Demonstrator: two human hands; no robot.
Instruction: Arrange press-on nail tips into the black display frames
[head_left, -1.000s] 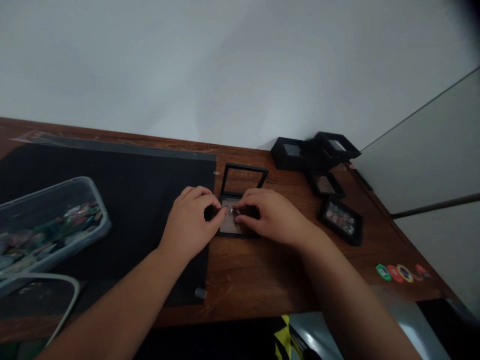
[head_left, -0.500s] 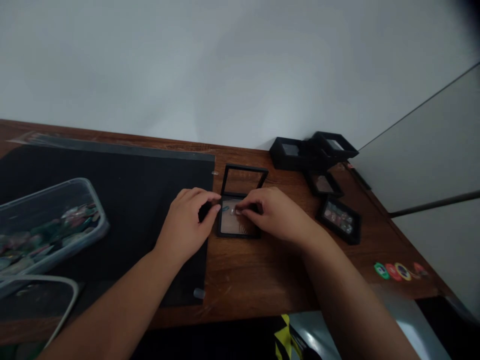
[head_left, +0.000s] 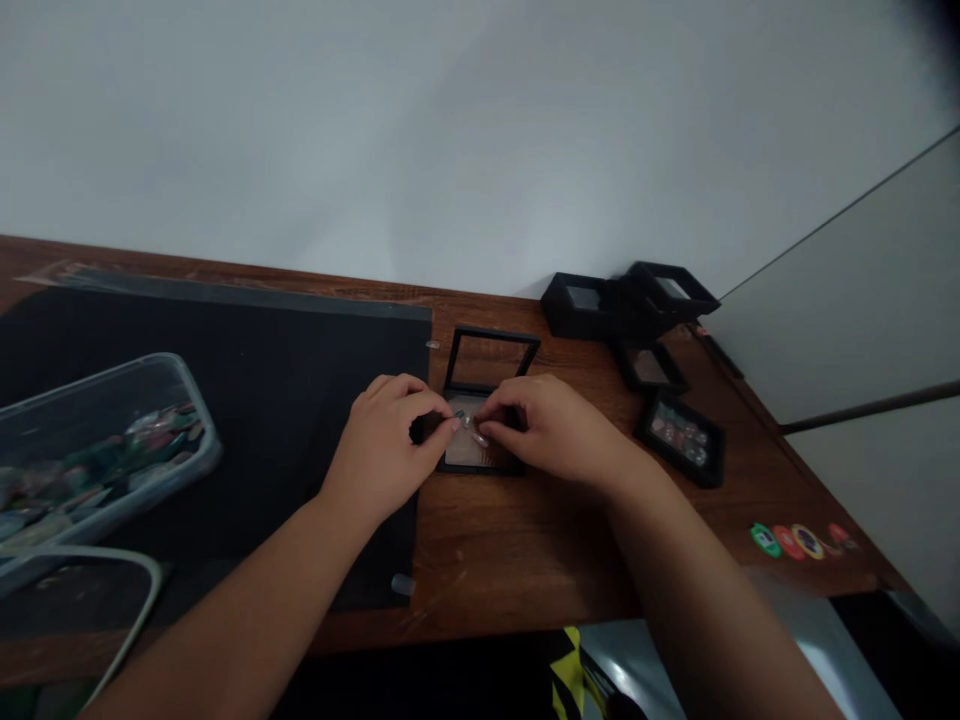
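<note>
A small black display frame [head_left: 487, 386] stands on the table with its windowed lid raised and clear film in its base. Over the base's left side is my left hand [head_left: 390, 435], thumb and forefinger closed on a small bluish stone [head_left: 460, 413]. My right hand [head_left: 551, 425] comes in from the right, its thumb and forefinger pinched at a small clear stone [head_left: 480, 439]. Whether that stone is firmly gripped is hard to see. Another small pale stone [head_left: 467, 421] lies on the film between the fingertips.
To the left, a clear plastic tub [head_left: 210, 440] of coloured stones rests on a black mat [head_left: 300, 350]. Black cases [head_left: 577, 300] are piled at the back right, near a filled frame [head_left: 682, 440]. Several round chips [head_left: 806, 541] lie front right.
My left hand has moved right, from the frame's edge to the bluish stone over the film. The right fingertips have shifted slightly, and the clear stone now shows below them.
</note>
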